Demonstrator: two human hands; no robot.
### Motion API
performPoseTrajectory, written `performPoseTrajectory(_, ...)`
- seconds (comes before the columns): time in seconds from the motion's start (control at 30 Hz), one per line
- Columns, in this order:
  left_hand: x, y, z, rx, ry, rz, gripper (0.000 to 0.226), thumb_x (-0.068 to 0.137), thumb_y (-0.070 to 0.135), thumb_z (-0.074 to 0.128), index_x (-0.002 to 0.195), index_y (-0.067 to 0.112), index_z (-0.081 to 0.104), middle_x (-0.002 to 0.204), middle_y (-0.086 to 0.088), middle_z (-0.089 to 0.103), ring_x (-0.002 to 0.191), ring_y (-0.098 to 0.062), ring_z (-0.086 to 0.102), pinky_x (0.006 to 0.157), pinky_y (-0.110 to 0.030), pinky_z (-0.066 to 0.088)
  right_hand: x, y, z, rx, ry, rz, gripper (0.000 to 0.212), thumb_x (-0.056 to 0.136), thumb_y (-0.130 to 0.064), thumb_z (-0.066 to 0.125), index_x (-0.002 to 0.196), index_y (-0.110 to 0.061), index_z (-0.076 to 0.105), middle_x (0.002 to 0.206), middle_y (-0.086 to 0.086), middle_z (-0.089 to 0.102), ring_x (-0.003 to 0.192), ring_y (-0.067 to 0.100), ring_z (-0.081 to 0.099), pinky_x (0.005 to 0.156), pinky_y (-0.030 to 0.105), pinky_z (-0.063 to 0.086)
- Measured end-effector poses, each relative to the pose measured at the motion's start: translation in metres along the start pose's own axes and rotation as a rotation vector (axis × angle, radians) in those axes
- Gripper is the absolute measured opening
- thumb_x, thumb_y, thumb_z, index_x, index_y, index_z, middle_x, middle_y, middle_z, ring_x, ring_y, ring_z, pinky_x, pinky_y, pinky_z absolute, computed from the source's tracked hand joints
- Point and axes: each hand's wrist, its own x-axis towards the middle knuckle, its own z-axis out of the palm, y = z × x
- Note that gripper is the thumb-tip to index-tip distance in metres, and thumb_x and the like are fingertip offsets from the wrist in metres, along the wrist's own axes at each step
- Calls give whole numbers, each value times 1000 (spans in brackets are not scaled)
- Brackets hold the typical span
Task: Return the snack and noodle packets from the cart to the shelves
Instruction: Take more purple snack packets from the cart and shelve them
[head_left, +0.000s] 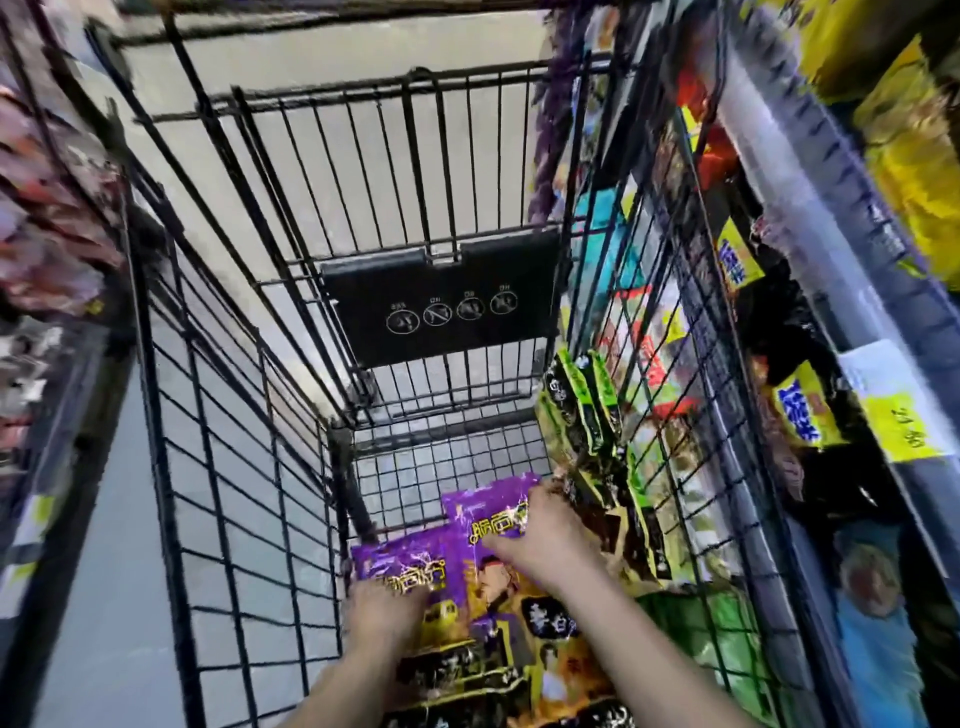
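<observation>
Both my hands reach down into a black wire cart (218, 467). At the cart's bottom lie purple packets: my left hand (382, 608) grips the lower left one (400, 564). Over the upper purple packet (488, 506) my right hand (540, 535) closes its fingers on the packet's edge. Green and black packets (582, 410) lean against the cart's right wall. More dark and yellow packets (524, 670) lie under my forearms.
Shelves on the right hold yellow, blue and black packets (800, 410), with a yellow price tag (904, 421) on the rail. More packets (57, 228) hang on a rack at the left. A black flap with warning icons (447, 301) hangs at the cart's far end.
</observation>
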Motion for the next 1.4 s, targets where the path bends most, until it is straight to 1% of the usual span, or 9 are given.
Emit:
performPoseTrajectory(0.17, 21, -6, 13, 183, 135, -41, 86, 79, 53, 77, 136, -5, 50, 130, -20, 63, 122, -34, 59, 96, -35, 50, 21, 2, 12, 37, -54, 73, 102, 90, -51, 71, 161, -3, 16, 163, 19, 30, 147, 31, 40, 117, 35, 37)
performPoseTrajectory(0.33, 15, 5, 19, 239, 134, -94, 92, 88, 40, 75, 147, -9, 23, 145, -29, 43, 133, -39, 47, 103, -39, 44, 30, 5, 22, 42, -75, 135, 103, 90, -45, 73, 160, 0, 12, 161, 20, 33, 143, 31, 46, 111, 33, 44)
performPoseTrajectory(0.43, 24, -2, 20, 196, 153, -75, 77, 85, 28, 78, 138, -9, 37, 140, -31, 47, 130, -44, 48, 103, -42, 43, 34, 6, 28, -16, -76, 128, 100, 90, -43, 75, 158, 0, 15, 157, 19, 40, 140, 32, 50, 108, 35, 47)
performPoseTrajectory(0.57, 28, -8, 19, 172, 172, -68, 64, 86, 19, 76, 131, -12, 43, 137, -33, 48, 126, -47, 51, 99, -44, 45, 37, 7, 29, -12, -24, 137, 84, 93, -33, 74, 153, -2, 25, 149, 19, 45, 126, 28, 61, 89, 27, 51)
performPoseTrajectory(0.77, 19, -9, 20, 142, 195, 56, 48, 89, 4, 69, 125, -16, 43, 132, -38, 45, 120, -49, 48, 98, -44, 42, 37, 6, 29, 66, 64, 147, 67, 95, -22, 72, 149, -1, 37, 153, 18, 38, 122, 28, 63, 92, 28, 54)
performPoseTrajectory(0.97, 20, -10, 13, 161, 202, 150, 38, 88, 14, 73, 117, -6, 56, 119, -30, 61, 116, -46, 55, 98, -44, 44, 33, 7, 33, 90, 74, 125, 55, 98, -13, 67, 147, -3, 43, 155, 20, 35, 118, 23, 64, 88, 22, 49)
performPoseTrajectory(1.07, 20, -4, 9, 146, 194, 115, 36, 89, 24, 74, 114, 2, 62, 114, -22, 69, 113, -42, 61, 95, -42, 47, 35, 9, 31, 113, 73, 103, 36, 93, -12, 66, 127, -5, 53, 136, 19, 54, 115, 30, 60, 96, 33, 51)
performPoseTrajectory(1.3, 14, 13, -5, -45, 101, 55, 25, 91, 13, 72, 109, -3, 65, 111, -22, 70, 105, -39, 65, 90, -37, 50, 31, 10, 14, 130, -20, 80, 52, 93, -22, 75, 136, -11, 48, 132, 6, 63, 122, 26, 62, 94, 32, 49)
performPoseTrajectory(1.4, 12, 20, -10, -141, 89, 38, 10, 92, 5, 69, 90, 1, 61, 91, -18, 65, 80, -30, 60, 76, -34, 48, 23, 15, 6, 166, -36, 43, 52, 89, -25, 79, 134, -14, 54, 129, 2, 66, 122, 23, 63, 102, 31, 47)
